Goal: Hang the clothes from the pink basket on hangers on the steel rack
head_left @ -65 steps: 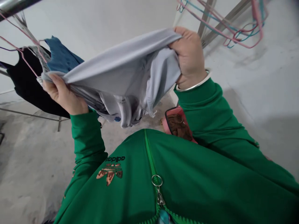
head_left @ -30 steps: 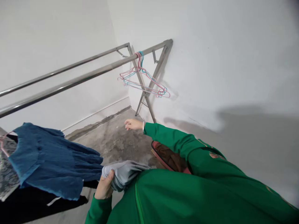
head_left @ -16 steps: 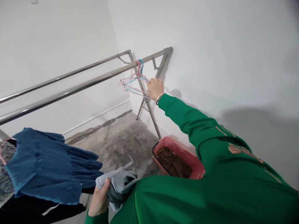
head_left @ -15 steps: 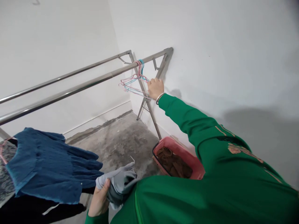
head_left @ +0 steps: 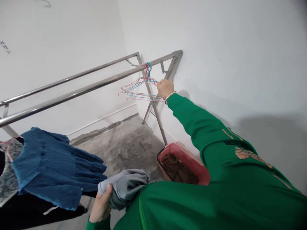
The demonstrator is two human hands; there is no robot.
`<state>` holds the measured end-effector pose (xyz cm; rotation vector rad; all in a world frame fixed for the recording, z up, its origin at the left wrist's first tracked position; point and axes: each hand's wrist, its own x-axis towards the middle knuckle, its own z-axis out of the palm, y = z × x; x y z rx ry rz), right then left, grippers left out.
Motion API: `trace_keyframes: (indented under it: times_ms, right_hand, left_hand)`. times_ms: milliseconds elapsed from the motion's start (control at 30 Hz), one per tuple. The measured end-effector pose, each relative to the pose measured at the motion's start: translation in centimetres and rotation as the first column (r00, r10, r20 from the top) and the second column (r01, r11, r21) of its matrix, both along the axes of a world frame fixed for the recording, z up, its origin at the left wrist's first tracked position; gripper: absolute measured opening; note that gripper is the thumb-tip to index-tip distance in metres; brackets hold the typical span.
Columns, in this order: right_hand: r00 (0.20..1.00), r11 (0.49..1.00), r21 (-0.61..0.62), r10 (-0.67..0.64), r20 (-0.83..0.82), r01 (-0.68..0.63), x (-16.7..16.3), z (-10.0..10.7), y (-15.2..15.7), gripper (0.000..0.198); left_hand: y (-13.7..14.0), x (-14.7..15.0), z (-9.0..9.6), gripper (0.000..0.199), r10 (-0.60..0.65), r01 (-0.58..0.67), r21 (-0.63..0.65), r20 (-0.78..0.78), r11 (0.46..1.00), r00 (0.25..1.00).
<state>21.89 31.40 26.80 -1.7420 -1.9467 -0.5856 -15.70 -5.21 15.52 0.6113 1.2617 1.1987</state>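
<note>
My right hand [head_left: 165,89] is closed around the right-hand ends of the pink and blue clothes hangers [head_left: 137,88]. Their hooks sit bunched over the front metal rail [head_left: 96,87], near its right end. Which of the hangers the fingers grip, I cannot make out. Low in the view, my left hand [head_left: 101,204] is wrapped round a bundled grey garment [head_left: 126,185], its thumb on top. The garment's lower part is hidden behind my body and sleeve.
A blue garment [head_left: 51,166] hangs at the left, beside a patterned grey one [head_left: 8,185] and dark clothing. A pink basket [head_left: 192,161] holding brown cloth [head_left: 178,167] stands on the concrete floor [head_left: 127,140] by the right wall. The rack's crossed legs [head_left: 159,123] stand near that corner.
My right hand has shifted slightly right, and the hangers look more spread out below their hooks. The grey garment in my left hand has folded over. The whole view has moved a little.
</note>
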Motion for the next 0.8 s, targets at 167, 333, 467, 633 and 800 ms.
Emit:
trace_keyframes:
  times_ms: [167, 333, 467, 633, 800]
  right_hand:
    - [0.995, 1.0, -0.017, 0.0, -0.1, -0.001, -0.8, 0.5, -0.6, 0.03]
    - [0.98, 0.998, 0.039, 0.062, -0.188, -0.056, -1.6, 0.7, -2.1, 0.03]
    - [0.963, 0.994, 0.079, 0.089, -0.255, -0.071, -2.6, 1.0, -2.4, 0.029]
    - [0.932, 0.982, 0.167, 0.138, -0.336, -0.085, -3.9, 2.5, -1.8, 0.036]
    - [0.845, 0.935, 0.249, 0.337, -0.415, -0.251, -2.7, -2.0, -4.6, 0.045]
  left_hand:
    - [0.3, 0.8, 0.7, 0.04, 0.005, -0.005, 0.015, -0.003, 1.0, 1.0]
    - [0.7, 1.3, 1.1, 0.044, -0.031, 0.031, 0.025, 0.004, 0.999, 1.0]
    - [1.0, 1.5, 1.0, 0.046, -0.015, 0.015, 0.035, 0.011, 0.999, 1.0]
    - [1.5, 1.9, 1.3, 0.048, -0.039, 0.038, 0.063, 0.007, 0.997, 0.999]
    - [2.4, 0.9, 2.0, 0.045, -0.006, 0.01, 0.121, -0.036, 0.993, 0.999]
